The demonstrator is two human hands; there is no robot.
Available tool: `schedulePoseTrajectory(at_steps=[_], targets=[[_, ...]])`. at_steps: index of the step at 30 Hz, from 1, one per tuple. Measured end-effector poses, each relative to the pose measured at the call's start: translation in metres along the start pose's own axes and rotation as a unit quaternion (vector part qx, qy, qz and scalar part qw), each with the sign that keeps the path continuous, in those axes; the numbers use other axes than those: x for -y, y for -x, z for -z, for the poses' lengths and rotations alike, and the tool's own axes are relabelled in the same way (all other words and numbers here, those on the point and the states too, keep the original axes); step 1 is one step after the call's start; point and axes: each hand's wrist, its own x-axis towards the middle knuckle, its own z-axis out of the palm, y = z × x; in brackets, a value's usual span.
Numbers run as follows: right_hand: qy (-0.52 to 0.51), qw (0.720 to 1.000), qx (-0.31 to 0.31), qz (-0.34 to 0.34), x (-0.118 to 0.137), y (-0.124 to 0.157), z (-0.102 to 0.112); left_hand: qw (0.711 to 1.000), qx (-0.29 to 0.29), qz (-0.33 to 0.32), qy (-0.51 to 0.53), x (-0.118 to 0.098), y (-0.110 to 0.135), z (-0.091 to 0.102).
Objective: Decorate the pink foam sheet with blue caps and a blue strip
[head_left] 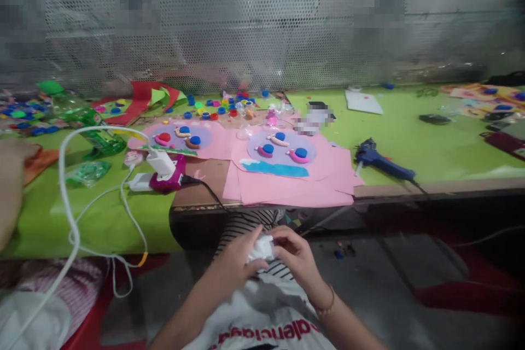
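Low over my lap, a small white crumpled lump (262,249) sits between my two hands. It looks like soft white clay or tissue in thin plastic, but I cannot tell which. My left hand (240,256) curls round its left side, thumb along the near edge. From the right, the bent fingers of my right hand (296,256) grip it. Beyond the hands, at the table edge, lies a pink paper sheet (287,188) carrying a lilac oval with three snail shapes made of clay and blue bottle caps. A similar pink sheet (217,145) lies to its left.
A blue glue gun (385,159) rests at right. Left of centre are a magenta power strip (170,175) with white chargers, looping white cables and a green bottle (96,126). Coloured bottle caps (221,111) lie at the back. Another person's arm (10,191) is at far left.
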Motion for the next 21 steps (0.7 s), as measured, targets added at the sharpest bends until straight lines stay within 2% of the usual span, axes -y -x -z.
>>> schedulePoseTrajectory(at_steps=[2,6,12,16,21], targets=[[0.023,0.999,-0.003,-0.025,-0.003,0.005,0.001,0.999,0.013,0.027,-0.017,0.002,-0.001,-0.003],[0.093,0.992,0.075,-0.046,0.008,0.003,0.006,0.999,0.011,0.026,-0.033,0.004,-0.003,-0.006],[0.172,0.98,0.103,-0.016,0.03,0.006,0.013,0.998,0.036,0.007,-0.054,-0.008,-0.005,-0.002],[0.245,0.956,0.154,0.041,0.04,0.011,0.016,0.993,0.066,-0.01,-0.096,-0.014,-0.007,-0.006],[0.352,0.915,0.189,0.053,0.038,0.01,0.013,0.99,0.094,-0.036,-0.104,-0.012,-0.007,-0.014]])
